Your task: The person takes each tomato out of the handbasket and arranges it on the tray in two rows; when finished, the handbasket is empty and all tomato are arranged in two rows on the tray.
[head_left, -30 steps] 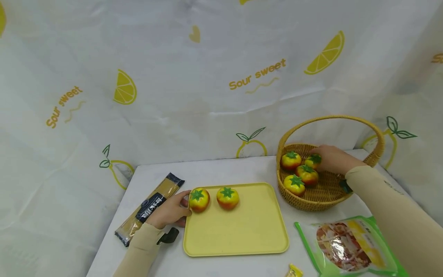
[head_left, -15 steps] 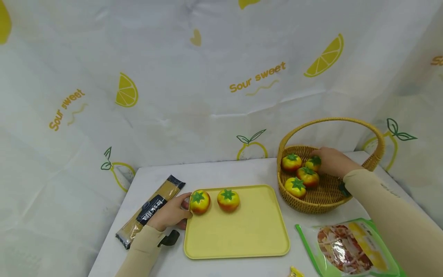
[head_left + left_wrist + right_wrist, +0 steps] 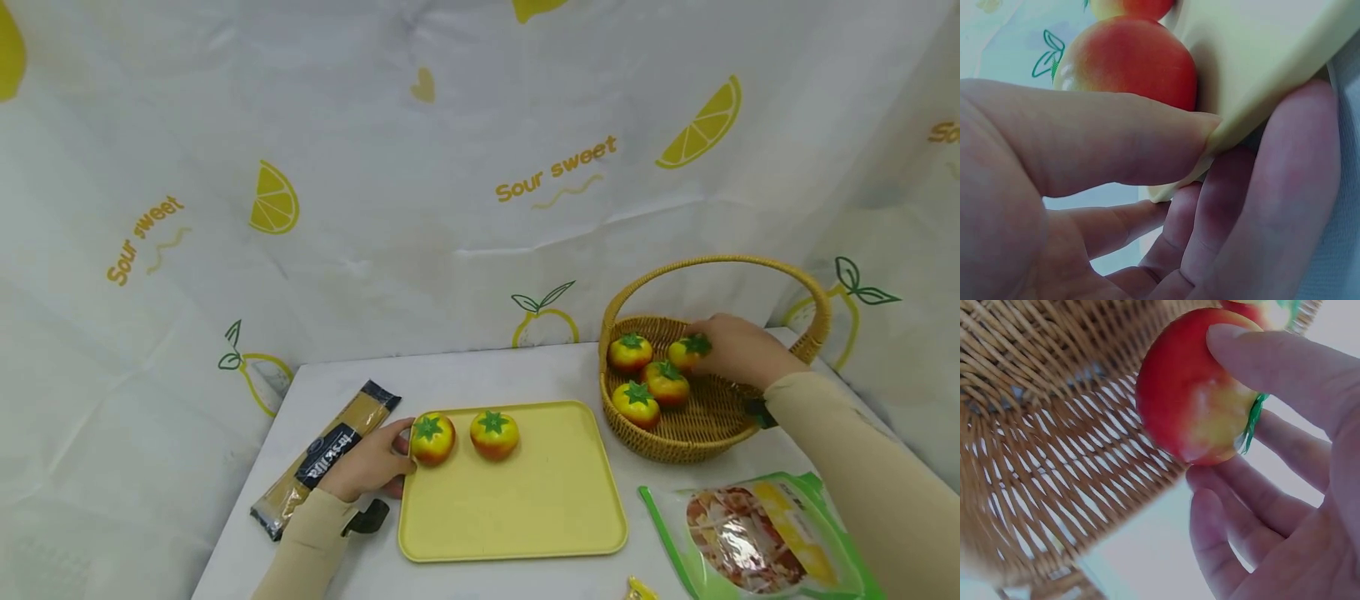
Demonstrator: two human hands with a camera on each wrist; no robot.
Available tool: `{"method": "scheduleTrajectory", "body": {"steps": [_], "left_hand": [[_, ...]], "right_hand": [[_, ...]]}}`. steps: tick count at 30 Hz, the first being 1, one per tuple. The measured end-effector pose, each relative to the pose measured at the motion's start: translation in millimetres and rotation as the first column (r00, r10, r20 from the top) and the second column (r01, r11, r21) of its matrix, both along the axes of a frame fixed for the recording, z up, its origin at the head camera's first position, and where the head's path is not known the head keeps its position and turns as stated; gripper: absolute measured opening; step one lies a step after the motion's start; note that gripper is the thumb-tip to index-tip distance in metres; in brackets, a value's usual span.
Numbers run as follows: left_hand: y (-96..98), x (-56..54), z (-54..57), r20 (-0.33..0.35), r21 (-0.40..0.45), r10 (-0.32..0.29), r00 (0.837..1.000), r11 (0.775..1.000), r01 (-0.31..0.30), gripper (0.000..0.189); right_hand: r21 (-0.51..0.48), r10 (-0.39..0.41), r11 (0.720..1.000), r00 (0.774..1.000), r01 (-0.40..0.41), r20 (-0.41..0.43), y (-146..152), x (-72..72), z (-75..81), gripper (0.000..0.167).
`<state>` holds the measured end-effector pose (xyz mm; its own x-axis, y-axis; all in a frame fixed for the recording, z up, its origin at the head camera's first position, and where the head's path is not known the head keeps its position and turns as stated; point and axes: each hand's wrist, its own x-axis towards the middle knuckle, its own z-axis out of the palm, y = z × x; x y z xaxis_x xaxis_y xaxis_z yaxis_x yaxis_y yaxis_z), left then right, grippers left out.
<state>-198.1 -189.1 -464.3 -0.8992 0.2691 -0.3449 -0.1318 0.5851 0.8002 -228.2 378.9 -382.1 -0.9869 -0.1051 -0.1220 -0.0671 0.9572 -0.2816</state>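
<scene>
My left hand (image 3: 371, 461) pinches the left rim of the yellow tray (image 3: 517, 508); in the left wrist view the thumb lies on the rim, with fingers (image 3: 1297, 169) curled beneath it. Two red-and-yellow tomatoes with green leafy tops, a left one (image 3: 432, 438) beside that hand and a right one (image 3: 494, 435), sit on the tray's far part. Inside the wicker basket (image 3: 678, 452), my right hand (image 3: 738, 350) holds a tomato (image 3: 1194, 387) between thumb and fingers. Several other tomatoes, one in front of it (image 3: 666, 383), lie in the basket's left half.
A pasta packet (image 3: 326, 458) lies left of the tray, partly behind the left forearm. At the right front is a green-edged food bag (image 3: 750, 533), overlapped by the right sleeve. A small yellow wrapped piece (image 3: 639, 590) lies at the front. The basket's tall handle (image 3: 720, 259) arches over it.
My right hand has shifted slightly right inside the basket, and its tomato has moved along with it, away from the others. The left hand stays on the tray rim.
</scene>
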Motion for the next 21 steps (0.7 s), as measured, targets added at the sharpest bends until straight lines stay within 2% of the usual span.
{"method": "scheduleTrajectory", "body": {"steps": [8, 13, 21], "left_hand": [[-1.2, -0.3, -0.9, 0.005, -0.004, 0.003, 1.0, 1.0, -0.003, 0.079], [-2.0, -1.9, -1.5, -0.005, -0.019, -0.003, 1.0, 1.0, 0.003, 0.079], [-1.5, -3.8, -4.5, 0.0, -0.024, -0.01, 1.0, 1.0, 0.01, 0.079]], "right_hand": [[0.007, -0.007, 1.0, 0.995, 0.007, -0.096, -16.9, 23.5, 20.4, 0.066], [-0.016, -0.02, 1.0, 0.992, 0.019, -0.125, -36.5, 39.5, 27.1, 0.073], [-0.089, -0.014, 0.996, 0.985, -0.001, -0.169, -80.6, 64.3, 31.7, 0.072]]}}
